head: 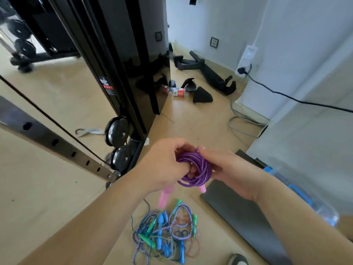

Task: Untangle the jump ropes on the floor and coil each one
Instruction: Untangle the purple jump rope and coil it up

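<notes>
A purple jump rope (198, 169) is wound into a tight coil, held up above the floor between both hands. My left hand (164, 165) grips its left side, fingers curled through the loops. My right hand (227, 169) holds the right side, thumb on top. Its pink handles (165, 197) hang below the coil, one beneath each hand. On the floor below lies a tangled pile of jump ropes (166, 232): blue-and-white braided cords, thin strings, blue and green handles.
A black gym machine (118, 73) with pulleys stands to the left. A dark mat (242, 213) lies on the floor to the right. Black attachments (208, 73) and a small box lie by the far wall; a black cable (286, 95) runs from a wall socket.
</notes>
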The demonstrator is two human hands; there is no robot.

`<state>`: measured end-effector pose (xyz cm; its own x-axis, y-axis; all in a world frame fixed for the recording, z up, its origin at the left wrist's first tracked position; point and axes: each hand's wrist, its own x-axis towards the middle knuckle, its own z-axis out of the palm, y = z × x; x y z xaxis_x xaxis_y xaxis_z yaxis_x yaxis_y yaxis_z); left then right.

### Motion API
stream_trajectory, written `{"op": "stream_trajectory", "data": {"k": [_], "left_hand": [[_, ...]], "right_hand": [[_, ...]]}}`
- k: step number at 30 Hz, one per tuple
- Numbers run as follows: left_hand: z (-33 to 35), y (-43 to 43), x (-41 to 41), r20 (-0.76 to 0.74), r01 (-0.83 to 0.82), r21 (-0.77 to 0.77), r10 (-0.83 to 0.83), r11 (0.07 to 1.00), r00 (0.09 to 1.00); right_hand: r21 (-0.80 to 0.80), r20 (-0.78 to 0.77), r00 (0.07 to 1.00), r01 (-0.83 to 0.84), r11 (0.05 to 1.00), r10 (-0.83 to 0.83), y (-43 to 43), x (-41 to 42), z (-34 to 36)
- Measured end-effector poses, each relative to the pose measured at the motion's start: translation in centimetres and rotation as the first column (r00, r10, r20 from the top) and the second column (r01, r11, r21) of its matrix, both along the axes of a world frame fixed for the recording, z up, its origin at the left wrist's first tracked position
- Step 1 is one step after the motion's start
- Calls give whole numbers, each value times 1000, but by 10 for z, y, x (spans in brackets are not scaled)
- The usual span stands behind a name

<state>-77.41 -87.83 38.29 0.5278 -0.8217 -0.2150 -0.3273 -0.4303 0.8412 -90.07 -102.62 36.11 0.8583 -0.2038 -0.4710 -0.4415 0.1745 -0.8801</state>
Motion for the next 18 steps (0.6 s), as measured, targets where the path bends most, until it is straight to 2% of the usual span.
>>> {"op": "stream_trajectory", "data": {"k": [3, 7, 10, 12, 16, 18], "left_hand": [[66, -14, 0, -23, 17, -47, -19, 999, 1000], [149, -31, 10, 94, 48, -47, -43, 998, 995], [211, -31, 19, 69, 22, -7, -22, 1000, 997], [247, -29, 23, 103, 18, -9, -17, 1000, 994], [314, -33, 32, 195, 21, -72, -6, 997, 981], [344, -37, 38, 325, 44, -90, -12, 995, 946]], "right_hand": [[-4, -40, 997, -60, 998, 60, -16, 0, 77], [36, -51, 993, 110, 993, -108, -30, 2, 163], [34, -52, 979, 197, 980, -195, -37, 9, 236], [-24, -74, 969, 235, 972, -236, -43, 16, 280], [-240, -127, 970, 171, 956, -205, -49, 34, 356], [-331, -151, 958, 184, 926, -244, -53, 44, 392]]}}
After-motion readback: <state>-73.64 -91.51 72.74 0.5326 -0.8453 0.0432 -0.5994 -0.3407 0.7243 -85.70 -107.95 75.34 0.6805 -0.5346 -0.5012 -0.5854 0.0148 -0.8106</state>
